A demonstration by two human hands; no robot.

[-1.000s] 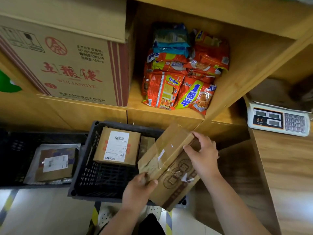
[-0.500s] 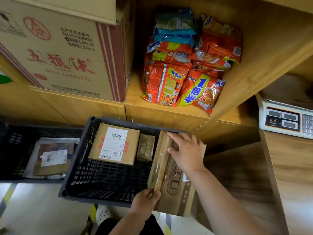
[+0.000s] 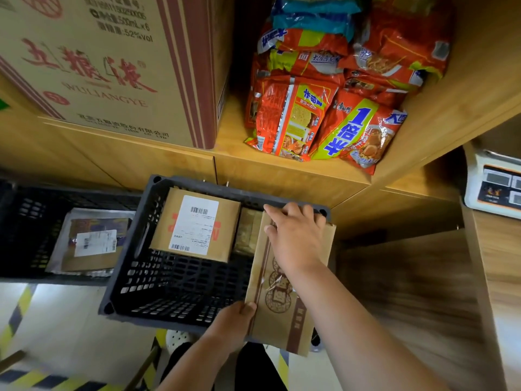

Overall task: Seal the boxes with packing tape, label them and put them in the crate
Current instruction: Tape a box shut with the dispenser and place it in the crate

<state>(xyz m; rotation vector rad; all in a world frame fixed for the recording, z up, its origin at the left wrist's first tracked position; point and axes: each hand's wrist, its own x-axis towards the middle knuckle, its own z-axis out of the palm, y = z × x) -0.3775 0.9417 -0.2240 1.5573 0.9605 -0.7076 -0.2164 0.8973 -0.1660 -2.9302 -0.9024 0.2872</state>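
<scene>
Left grip pinches the box at its near edge; right grip grasps its far end, at the crate's right side.

Two black crates, three brown boxes at the nearer one, one labelled parcel in the other, one large carton, one scale
</scene>
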